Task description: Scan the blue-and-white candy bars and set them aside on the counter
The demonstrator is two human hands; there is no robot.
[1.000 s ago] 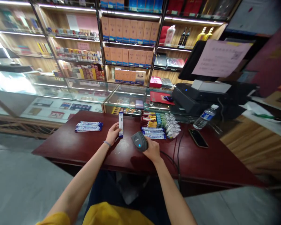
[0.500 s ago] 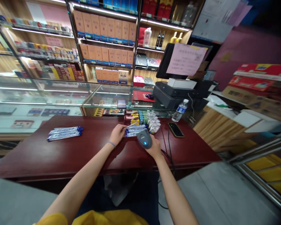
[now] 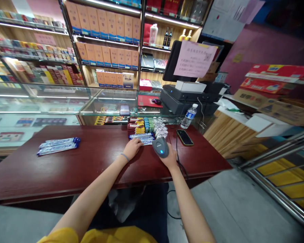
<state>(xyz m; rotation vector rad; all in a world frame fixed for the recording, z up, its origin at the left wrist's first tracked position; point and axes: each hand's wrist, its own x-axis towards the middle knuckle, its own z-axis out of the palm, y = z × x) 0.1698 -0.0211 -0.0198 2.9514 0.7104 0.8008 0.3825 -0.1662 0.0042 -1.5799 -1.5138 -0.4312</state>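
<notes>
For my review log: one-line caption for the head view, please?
Left hand rests on blue-and-white wrapped bars on a dark red wooden counter; right hand grips a grey handheld barcode scanner.

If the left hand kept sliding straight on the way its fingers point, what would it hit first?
The left hand already reaches the blue-and-white wrapped bars. Those come first, then probably the red and yellow packs behind them, though depth is hard to judge.

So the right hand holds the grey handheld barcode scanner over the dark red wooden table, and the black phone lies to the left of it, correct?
Not quite. In the head view the black phone lies to the right of the grey handheld barcode scanner, which the right hand holds over the dark red wooden table.
</notes>
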